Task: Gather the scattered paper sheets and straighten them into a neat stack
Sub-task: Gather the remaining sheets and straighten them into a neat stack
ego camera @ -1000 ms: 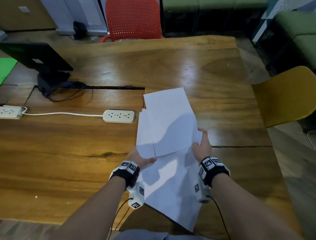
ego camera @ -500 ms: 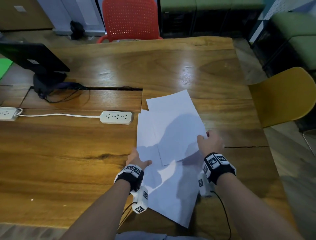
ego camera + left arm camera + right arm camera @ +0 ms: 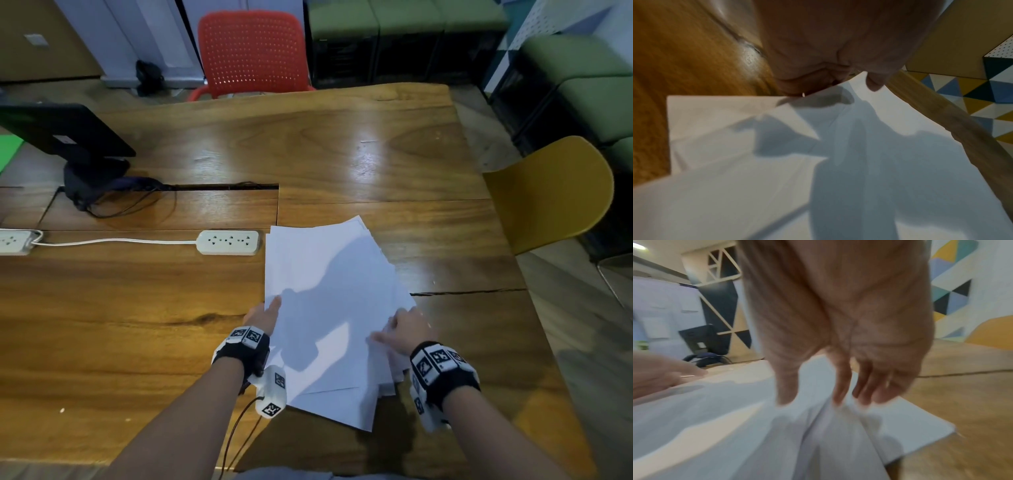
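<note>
Paper sheets [image 3: 329, 308] lie in a loose, fanned pile on the tabletop [image 3: 137, 325], reaching from its near edge toward the middle, corners not aligned. My left hand [image 3: 262, 317] sits at the pile's left edge, thumb on top and fingers under the sheets, pinching them. My right hand [image 3: 406, 330] grips the pile's right edge, thumb over the top sheet and fingers curled into bunched paper. Just left of the pile's far corner: a white power strip [image 3: 228, 242]. Farther left, a dark monitor [image 3: 65, 133]. Beyond the far edge, a red chair [image 3: 251, 51].
</note>
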Demonstrator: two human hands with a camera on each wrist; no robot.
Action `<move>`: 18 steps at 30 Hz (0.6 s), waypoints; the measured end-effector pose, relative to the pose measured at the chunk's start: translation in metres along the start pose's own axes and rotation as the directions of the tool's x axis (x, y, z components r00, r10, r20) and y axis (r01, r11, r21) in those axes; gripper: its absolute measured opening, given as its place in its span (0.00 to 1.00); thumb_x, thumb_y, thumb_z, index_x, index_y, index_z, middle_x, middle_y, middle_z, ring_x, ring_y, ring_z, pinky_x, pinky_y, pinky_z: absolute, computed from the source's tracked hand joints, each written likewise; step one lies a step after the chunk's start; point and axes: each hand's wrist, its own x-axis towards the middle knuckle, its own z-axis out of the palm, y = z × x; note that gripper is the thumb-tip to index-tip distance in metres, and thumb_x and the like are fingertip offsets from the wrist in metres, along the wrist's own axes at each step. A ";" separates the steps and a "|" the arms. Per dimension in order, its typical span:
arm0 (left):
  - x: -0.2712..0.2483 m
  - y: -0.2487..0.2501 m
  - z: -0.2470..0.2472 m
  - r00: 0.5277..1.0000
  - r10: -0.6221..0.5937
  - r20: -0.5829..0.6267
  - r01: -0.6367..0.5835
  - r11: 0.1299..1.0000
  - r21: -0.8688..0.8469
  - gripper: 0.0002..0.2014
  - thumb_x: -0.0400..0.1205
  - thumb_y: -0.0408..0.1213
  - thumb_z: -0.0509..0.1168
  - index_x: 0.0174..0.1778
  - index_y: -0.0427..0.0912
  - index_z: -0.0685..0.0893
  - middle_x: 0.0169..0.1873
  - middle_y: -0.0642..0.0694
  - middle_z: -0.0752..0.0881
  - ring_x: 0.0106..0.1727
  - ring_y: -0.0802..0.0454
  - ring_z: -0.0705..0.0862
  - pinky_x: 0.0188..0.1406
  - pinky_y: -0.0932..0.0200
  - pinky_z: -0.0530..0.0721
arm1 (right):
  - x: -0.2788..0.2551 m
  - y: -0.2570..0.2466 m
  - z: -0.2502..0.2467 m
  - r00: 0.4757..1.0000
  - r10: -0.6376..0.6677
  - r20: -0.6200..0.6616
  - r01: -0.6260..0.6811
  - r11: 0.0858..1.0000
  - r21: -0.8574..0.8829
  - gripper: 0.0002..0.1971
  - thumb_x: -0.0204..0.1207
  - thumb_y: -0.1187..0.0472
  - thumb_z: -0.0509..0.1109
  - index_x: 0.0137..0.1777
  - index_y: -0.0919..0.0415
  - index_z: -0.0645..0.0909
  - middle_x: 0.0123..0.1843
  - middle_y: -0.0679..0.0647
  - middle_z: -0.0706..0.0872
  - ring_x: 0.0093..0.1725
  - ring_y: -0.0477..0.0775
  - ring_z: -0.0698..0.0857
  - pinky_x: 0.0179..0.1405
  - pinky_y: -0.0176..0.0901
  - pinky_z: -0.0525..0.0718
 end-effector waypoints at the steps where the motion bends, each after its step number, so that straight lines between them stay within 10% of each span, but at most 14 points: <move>1: -0.001 0.000 0.000 1.000 0.015 0.010 -0.015 1.000 0.010 0.33 0.81 0.58 0.59 0.76 0.39 0.71 0.74 0.36 0.74 0.71 0.35 0.76 0.68 0.46 0.75 | 0.004 0.003 -0.002 0.990 0.031 -0.136 -0.022 0.998 0.065 0.30 0.63 0.38 0.76 0.56 0.58 0.77 0.58 0.58 0.77 0.57 0.57 0.81 0.54 0.50 0.82; 6: -0.002 -0.005 0.002 0.995 0.091 0.031 -0.089 0.994 -0.063 0.23 0.72 0.49 0.73 0.62 0.45 0.84 0.57 0.44 0.87 0.54 0.42 0.86 0.53 0.50 0.85 | 0.018 0.009 -0.013 0.982 0.097 -0.160 -0.055 0.967 0.250 0.53 0.62 0.40 0.80 0.79 0.66 0.59 0.76 0.61 0.66 0.73 0.62 0.73 0.67 0.54 0.76; 11: -0.005 0.005 0.007 0.985 0.122 0.125 -0.106 0.986 -0.127 0.17 0.72 0.47 0.76 0.53 0.45 0.86 0.51 0.43 0.89 0.52 0.42 0.87 0.54 0.49 0.86 | 0.031 0.001 -0.012 0.997 0.012 -0.075 0.008 0.966 0.259 0.33 0.62 0.40 0.79 0.62 0.57 0.78 0.59 0.53 0.84 0.58 0.57 0.84 0.58 0.51 0.82; 15: -0.005 0.016 0.019 0.975 0.143 0.167 -0.126 0.986 -0.111 0.21 0.75 0.33 0.71 0.65 0.40 0.82 0.59 0.43 0.87 0.55 0.43 0.85 0.50 0.56 0.82 | 0.028 0.003 -0.020 0.998 -0.051 0.036 0.035 0.938 0.345 0.14 0.63 0.48 0.81 0.41 0.56 0.85 0.41 0.46 0.88 0.41 0.49 0.85 0.37 0.38 0.82; 18: -0.004 0.026 0.027 0.970 0.154 0.190 -0.148 0.988 -0.045 0.18 0.75 0.29 0.70 0.62 0.37 0.84 0.57 0.39 0.88 0.54 0.41 0.86 0.49 0.56 0.82 | 0.023 0.010 -0.012 0.998 -0.052 0.037 0.023 0.838 0.545 0.12 0.63 0.59 0.82 0.45 0.55 0.86 0.48 0.52 0.91 0.47 0.54 0.89 0.48 0.45 0.86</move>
